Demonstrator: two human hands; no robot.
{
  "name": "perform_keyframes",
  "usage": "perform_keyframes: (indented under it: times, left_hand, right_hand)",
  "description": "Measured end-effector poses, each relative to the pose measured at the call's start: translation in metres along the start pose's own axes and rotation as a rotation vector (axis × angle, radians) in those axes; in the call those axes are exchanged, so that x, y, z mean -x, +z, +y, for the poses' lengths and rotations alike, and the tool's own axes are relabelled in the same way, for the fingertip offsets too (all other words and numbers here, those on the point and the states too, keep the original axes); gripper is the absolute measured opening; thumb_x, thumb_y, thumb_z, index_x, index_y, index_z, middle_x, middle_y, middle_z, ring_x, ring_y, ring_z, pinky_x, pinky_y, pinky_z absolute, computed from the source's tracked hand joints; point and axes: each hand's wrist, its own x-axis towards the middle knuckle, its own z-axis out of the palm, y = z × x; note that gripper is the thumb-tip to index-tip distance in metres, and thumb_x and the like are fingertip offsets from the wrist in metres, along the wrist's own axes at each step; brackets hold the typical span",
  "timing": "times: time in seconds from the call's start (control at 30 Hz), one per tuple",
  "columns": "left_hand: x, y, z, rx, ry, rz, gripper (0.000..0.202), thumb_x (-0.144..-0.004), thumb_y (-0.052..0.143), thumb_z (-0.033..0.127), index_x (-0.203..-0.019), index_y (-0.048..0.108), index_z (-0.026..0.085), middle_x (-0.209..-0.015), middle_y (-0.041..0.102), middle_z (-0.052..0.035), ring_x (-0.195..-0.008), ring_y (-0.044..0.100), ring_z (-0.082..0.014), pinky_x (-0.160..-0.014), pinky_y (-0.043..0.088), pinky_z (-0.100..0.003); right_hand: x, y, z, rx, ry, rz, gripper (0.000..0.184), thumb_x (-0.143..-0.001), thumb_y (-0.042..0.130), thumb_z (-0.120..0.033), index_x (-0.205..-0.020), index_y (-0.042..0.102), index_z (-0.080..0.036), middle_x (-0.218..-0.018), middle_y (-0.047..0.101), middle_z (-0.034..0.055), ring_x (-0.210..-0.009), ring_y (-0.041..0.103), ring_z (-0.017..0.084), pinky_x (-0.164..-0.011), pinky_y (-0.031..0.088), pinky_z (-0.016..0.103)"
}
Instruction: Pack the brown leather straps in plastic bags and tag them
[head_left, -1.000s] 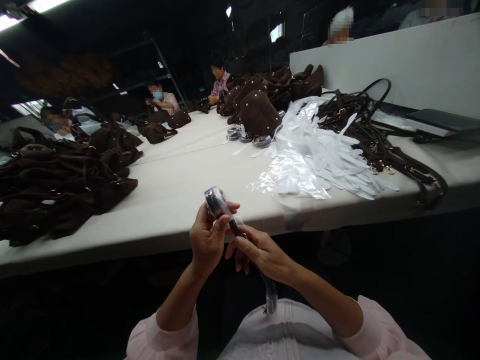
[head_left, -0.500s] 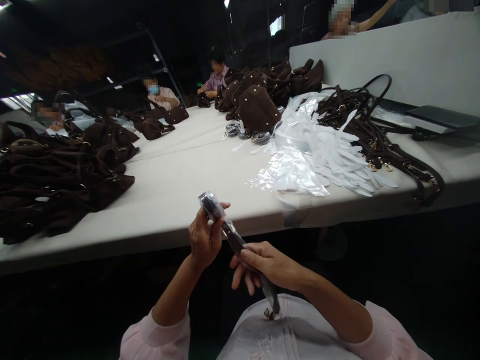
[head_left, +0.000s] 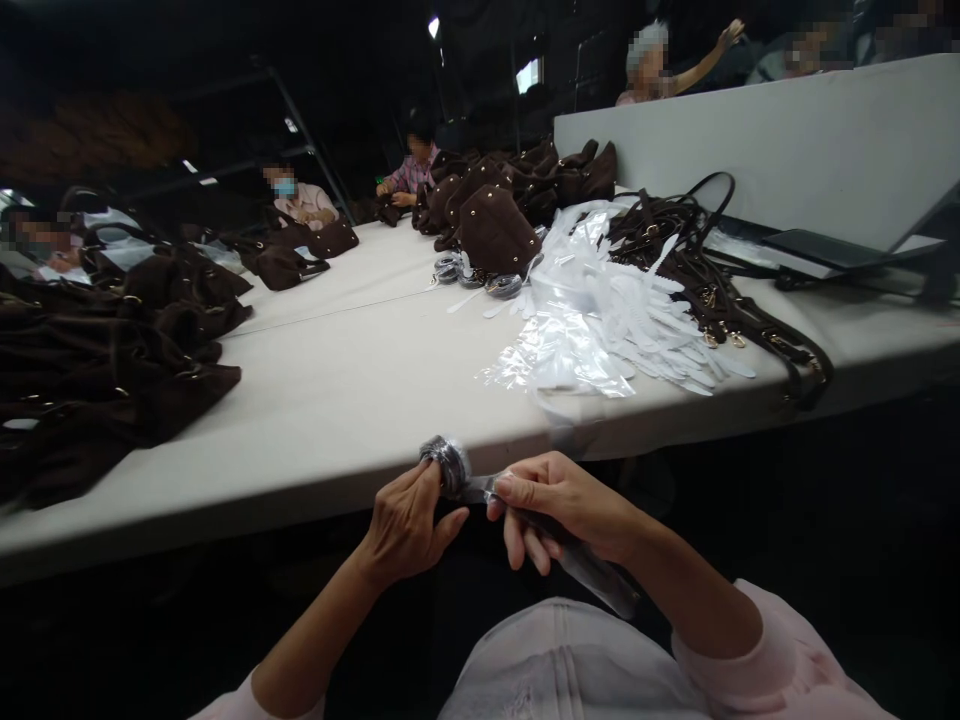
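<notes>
My left hand (head_left: 406, 522) pinches the rolled end of a dark strap (head_left: 448, 466) wrapped in clear plastic, just below the table's front edge. My right hand (head_left: 564, 505) grips the same strap further along, where its plastic sleeve (head_left: 600, 580) trails down toward my lap. Both hands are closed on it. The white table (head_left: 360, 390) lies right in front of them.
A heap of clear plastic sleeves and white strips (head_left: 607, 320) lies right of centre. Dark straps with gold clasps (head_left: 720, 290) sprawl beyond it. Brown suede bags (head_left: 112, 360) pile at the left and at the back (head_left: 502, 200). Several other people sit at the far side.
The strap's coiled end has dropped from an upright tilt to level with the table edge. Both hands moved closer together and lower. The camera tipped slightly.
</notes>
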Motion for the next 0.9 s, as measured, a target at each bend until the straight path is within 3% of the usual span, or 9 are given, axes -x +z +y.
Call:
perform_keyframes:
  times: [0.1, 0.2, 0.33, 0.43, 0.5, 0.63, 0.77, 0.83, 0.9]
  left_hand:
    - [0.003, 0.003, 0.005, -0.003, -0.013, -0.083, 0.04, -0.094, 0.056, 0.037, -0.118, 0.049, 0.006, -0.087, 0.069, -0.0151, -0.078, 0.068, -0.0267, -0.071, 0.054, -0.033]
    - [0.0, -0.006, 0.01, 0.167, -0.119, -0.341, 0.026, -0.095, 0.052, 0.036, -0.108, 0.052, 0.013, -0.088, 0.067, -0.0097, -0.075, 0.065, -0.0233, -0.068, 0.05, -0.032]
    - [-0.011, -0.035, 0.019, 0.768, -0.207, -0.847, 0.027, -0.094, 0.053, 0.044, -0.091, 0.056, 0.018, -0.077, 0.059, 0.0005, -0.065, 0.052, -0.0133, -0.061, 0.041, -0.023]
    - [-0.02, -0.052, 0.027, 1.253, -0.238, -0.994, 0.039, -0.087, 0.06, 0.055, -0.087, 0.06, 0.016, -0.072, 0.053, 0.0009, -0.062, 0.045, -0.0114, -0.059, 0.038, -0.022]
    - [-0.026, -0.055, 0.031, 1.509, -0.356, -0.906, 0.042, -0.085, 0.062, 0.056, -0.092, 0.063, 0.015, -0.073, 0.056, -0.002, -0.064, 0.048, -0.0138, -0.061, 0.041, -0.025]
    - [-0.033, -0.04, 0.036, 1.852, -0.545, -0.444, 0.049, -0.089, 0.057, 0.05, -0.124, 0.061, 0.015, -0.068, 0.058, -0.0046, -0.06, 0.053, -0.017, -0.059, 0.045, -0.029]
    - [-0.043, -0.021, 0.039, 1.834, -0.626, 0.017, 0.049, -0.092, 0.054, 0.048, -0.124, 0.064, 0.013, -0.066, 0.053, -0.0035, -0.064, 0.052, -0.0157, -0.069, 0.049, -0.03]
    - [-0.048, -0.017, 0.039, 1.799, -0.721, 0.153, 0.048, -0.091, 0.056, 0.048, -0.123, 0.065, 0.012, -0.07, 0.053, -0.0038, -0.068, 0.052, -0.0151, -0.075, 0.05, -0.03]
    - [-0.053, -0.015, 0.038, 1.757, -0.797, 0.226, 0.045, -0.091, 0.058, 0.047, -0.118, 0.067, 0.012, -0.076, 0.057, -0.0054, -0.074, 0.054, -0.0162, -0.08, 0.05, -0.03]
  right_hand:
    - [-0.002, -0.011, 0.001, -0.023, 0.037, 0.074, 0.037, -0.083, 0.071, -0.045, -0.089, 0.062, -0.009, -0.059, 0.064, 0.0018, -0.04, 0.047, 0.004, -0.036, 0.029, 0.012]
    - [-0.002, -0.026, 0.003, 0.047, 0.068, 0.124, 0.037, -0.073, 0.081, -0.036, -0.091, 0.063, -0.01, -0.056, 0.055, -0.0045, -0.041, 0.039, 0.002, -0.036, 0.022, 0.012]
    - [0.005, -0.045, -0.001, 0.321, 0.078, 0.09, 0.048, -0.069, 0.085, -0.034, -0.106, 0.063, -0.013, -0.06, 0.055, -0.0059, -0.048, 0.046, 0.005, -0.042, 0.031, 0.013]
    - [0.006, -0.054, -0.003, 0.39, 0.084, -0.116, 0.039, -0.072, 0.083, -0.036, -0.097, 0.068, -0.011, -0.06, 0.056, -0.0038, -0.051, 0.046, 0.005, -0.045, 0.031, 0.015]
    - [0.001, -0.053, 0.002, 0.294, 0.045, -0.17, 0.033, -0.079, 0.077, -0.041, -0.084, 0.067, -0.01, -0.058, 0.053, -0.0032, -0.049, 0.041, 0.004, -0.044, 0.028, 0.016]
    - [-0.018, -0.038, 0.02, 0.085, -0.174, -0.022, 0.043, -0.09, 0.06, -0.053, -0.074, 0.057, -0.013, -0.062, 0.053, -0.0017, -0.051, 0.042, 0.005, -0.047, 0.031, 0.016]
    - [-0.026, -0.015, 0.034, 0.094, -0.315, 0.199, 0.044, -0.096, 0.048, -0.056, -0.084, 0.056, -0.015, -0.06, 0.051, -0.0036, -0.045, 0.04, 0.005, -0.041, 0.028, 0.017]
    - [-0.025, -0.006, 0.039, 0.213, -0.356, 0.334, 0.041, -0.099, 0.043, -0.054, -0.094, 0.059, -0.016, -0.058, 0.048, -0.0049, -0.044, 0.038, 0.006, -0.04, 0.027, 0.018]
    - [-0.023, 0.0, 0.043, 0.341, -0.421, 0.452, 0.038, -0.101, 0.042, -0.05, -0.107, 0.061, -0.017, -0.059, 0.048, -0.0047, -0.049, 0.042, 0.007, -0.047, 0.035, 0.018]
